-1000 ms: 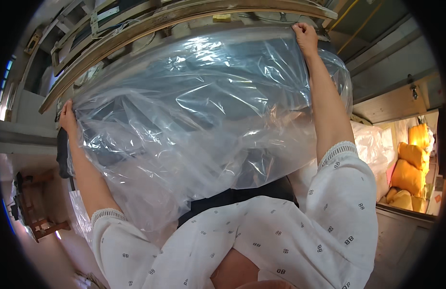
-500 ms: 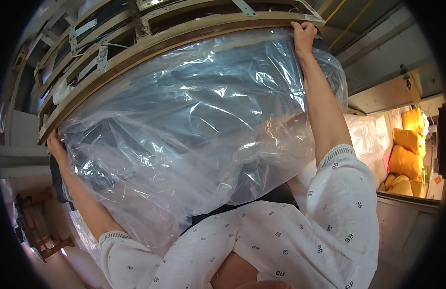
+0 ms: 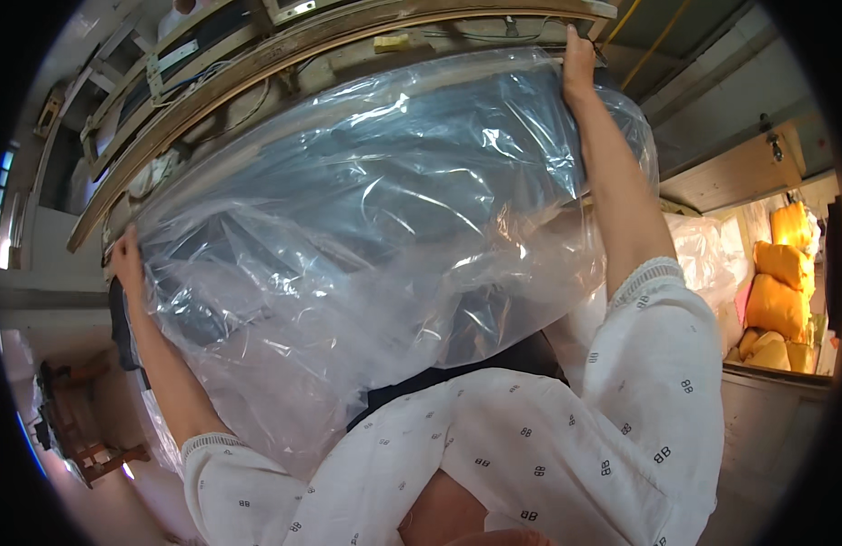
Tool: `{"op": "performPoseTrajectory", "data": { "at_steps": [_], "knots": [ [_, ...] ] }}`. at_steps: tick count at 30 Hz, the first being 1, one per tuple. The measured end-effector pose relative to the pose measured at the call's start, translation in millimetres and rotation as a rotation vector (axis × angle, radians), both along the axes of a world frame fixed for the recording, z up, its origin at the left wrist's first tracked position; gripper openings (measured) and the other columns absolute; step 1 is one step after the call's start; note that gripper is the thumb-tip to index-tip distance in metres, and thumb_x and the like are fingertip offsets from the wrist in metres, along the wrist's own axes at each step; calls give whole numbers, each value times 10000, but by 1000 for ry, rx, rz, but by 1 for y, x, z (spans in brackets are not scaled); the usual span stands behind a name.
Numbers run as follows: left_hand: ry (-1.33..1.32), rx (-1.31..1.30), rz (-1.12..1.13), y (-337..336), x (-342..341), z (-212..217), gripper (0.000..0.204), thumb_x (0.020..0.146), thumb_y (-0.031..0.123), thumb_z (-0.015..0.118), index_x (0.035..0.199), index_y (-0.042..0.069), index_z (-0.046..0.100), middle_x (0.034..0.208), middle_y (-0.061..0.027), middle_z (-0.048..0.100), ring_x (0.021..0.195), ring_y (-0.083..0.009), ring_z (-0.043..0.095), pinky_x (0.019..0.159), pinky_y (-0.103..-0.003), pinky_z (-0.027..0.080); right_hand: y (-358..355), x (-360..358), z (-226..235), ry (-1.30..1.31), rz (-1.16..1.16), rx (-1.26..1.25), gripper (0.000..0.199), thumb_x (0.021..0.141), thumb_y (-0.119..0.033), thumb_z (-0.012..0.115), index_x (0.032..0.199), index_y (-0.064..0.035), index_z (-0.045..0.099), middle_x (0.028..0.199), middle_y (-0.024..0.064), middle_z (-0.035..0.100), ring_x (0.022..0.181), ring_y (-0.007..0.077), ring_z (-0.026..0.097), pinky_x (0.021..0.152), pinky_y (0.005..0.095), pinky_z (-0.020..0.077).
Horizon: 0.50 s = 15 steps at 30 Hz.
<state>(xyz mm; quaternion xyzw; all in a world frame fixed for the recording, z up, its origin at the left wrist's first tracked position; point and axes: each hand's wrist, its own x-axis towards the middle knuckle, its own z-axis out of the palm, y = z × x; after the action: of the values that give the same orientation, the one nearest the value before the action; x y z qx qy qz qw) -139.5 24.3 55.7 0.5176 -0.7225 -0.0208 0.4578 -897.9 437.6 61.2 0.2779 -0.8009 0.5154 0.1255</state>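
Note:
A large clear plastic sheet [image 3: 375, 209], creased and shiny, spreads in front of me over something dark bluish-grey. My left hand [image 3: 127, 259] is closed at the sheet's far left corner, fingers partly hidden behind its edge. At the far right corner my right hand [image 3: 579, 68] is closed on the sheet's edge, one finger pointing up close to the end of a wooden bar. That long wooden bar [image 3: 348, 38] curves across the top, belonging to a slatted wooden frame with metal brackets. A gap shows between the bar and the sheet's far edge.
Cords and a small yellowish block [image 3: 392, 43] lie in the gap behind the sheet. Yellow-orange bundles [image 3: 777, 305] are stacked at the right, beside more clear plastic [image 3: 707, 250]. A wooden board [image 3: 735, 173] stands above them. Low at the left is a brown wooden stand [image 3: 84, 419].
The wooden bar has separated from the sheet's far edge, baring a gap with cords. My left hand has moved right and slightly up from the bar's end; my right hand shifted slightly right.

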Motion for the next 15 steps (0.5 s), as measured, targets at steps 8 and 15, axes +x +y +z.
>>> {"op": "performPoseTrajectory", "data": {
  "at_steps": [8, 15],
  "knots": [
    [225, 404, -115, 170, 40, 75, 431, 833, 362, 595, 1131, 52, 559, 999, -7, 593, 923, -101, 523, 748, -224, 415, 121, 107, 60, -31, 619, 436, 505, 883, -259, 511, 1310, -39, 356, 1303, 135, 385, 1196, 253, 384, 997, 329, 293],
    [232, 604, 536, 335, 282, -109, 567, 867, 542, 378, 1265, 149, 473, 834, -21, 457, 753, -158, 421, 716, -304, 375, 212, 223, 42, 22, 852, 678, 1105, 502, -170, 781, 1397, -62, 141, 1371, 141, 289, 1246, 299, 312, 1024, 384, 254]
  ]
}}
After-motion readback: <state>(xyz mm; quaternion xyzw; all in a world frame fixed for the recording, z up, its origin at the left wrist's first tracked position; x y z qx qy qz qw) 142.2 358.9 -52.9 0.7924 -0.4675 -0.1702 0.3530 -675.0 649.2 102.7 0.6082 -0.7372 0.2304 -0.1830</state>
